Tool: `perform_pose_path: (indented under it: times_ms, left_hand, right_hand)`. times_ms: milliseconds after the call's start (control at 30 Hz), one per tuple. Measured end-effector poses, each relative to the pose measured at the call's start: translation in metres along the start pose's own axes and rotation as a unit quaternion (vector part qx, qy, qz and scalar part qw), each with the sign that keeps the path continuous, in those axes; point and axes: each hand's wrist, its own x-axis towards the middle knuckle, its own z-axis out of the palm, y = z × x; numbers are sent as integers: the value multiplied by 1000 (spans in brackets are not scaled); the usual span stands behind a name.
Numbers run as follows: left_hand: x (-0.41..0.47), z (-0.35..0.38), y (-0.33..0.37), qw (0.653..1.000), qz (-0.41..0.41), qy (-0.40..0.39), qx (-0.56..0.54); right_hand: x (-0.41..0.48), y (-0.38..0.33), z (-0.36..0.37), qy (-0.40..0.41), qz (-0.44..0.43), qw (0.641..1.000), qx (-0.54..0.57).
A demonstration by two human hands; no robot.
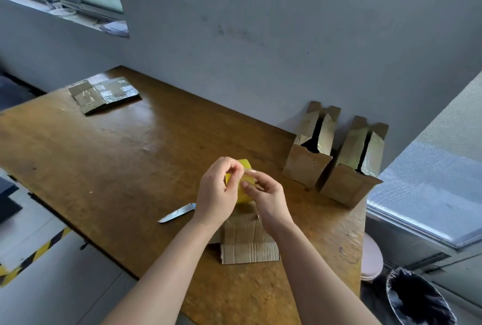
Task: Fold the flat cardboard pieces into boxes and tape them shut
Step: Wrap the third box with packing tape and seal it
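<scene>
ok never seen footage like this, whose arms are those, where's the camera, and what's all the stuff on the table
There is no machine here: the arms belong to a person wearing a wide-angle camera on the head, looking forward and down.

The left hand and right hand both hold a yellow tape roll and seem to be picking at its loose end.

On the wooden table, a cardboard box lies right below the hands, with a knife blade to its left. Two folded boxes with open top flaps stand by the wall. A stack of flat cardboard pieces waits at the far left corner. A black-lined bin sits on the floor at right.
</scene>
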Motion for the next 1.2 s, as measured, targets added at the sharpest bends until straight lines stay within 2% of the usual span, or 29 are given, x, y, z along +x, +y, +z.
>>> perform_pose_path:
  times_ms: [200, 300, 433, 567, 667, 800, 900, 1033, 1100, 1200]
  left_hand:
    - [-37, 29, -8, 996, -9, 59, 61]
    - [-41, 34, -13, 993, -36, 44, 101]
    - [-36, 34, -28, 993, -108, -40, 37]
    - [-40, 34, -47, 982, -94, -142, 87]
    - [-50, 36, -56, 972, -76, -191, 111]
    - [-54, 36, -58, 978, -8, -183, 96]
    - [-55, 36, -58, 980, 12, -173, 94]
    - [-51, 35, -59, 986, -57, -136, 79]
    - [-48, 32, -62, 983, -63, -150, 84]
    - [-43, 29, -64, 983, -73, -152, 76]
  right_hand:
    - [5, -7, 14, 8, 29, 999, 10]
    - [6, -7, 15, 33, 47, 998, 22]
    - [11, -8, 13, 79, 57, 994, 56]
    - [16, -7, 8, 123, 53, 988, 81]
    - [18, -10, 3, 151, 34, 987, 33]
    - [19, -17, 0, 178, -25, 984, -24]
    - [19, -24, 2, 161, -76, 982, -66]
    - [20, -32, -2, 173, -105, 972, -118]
    - [22, -38, -9, 185, -96, 964, -167]
    - [24, -49, -15, 114, -47, 949, -289]
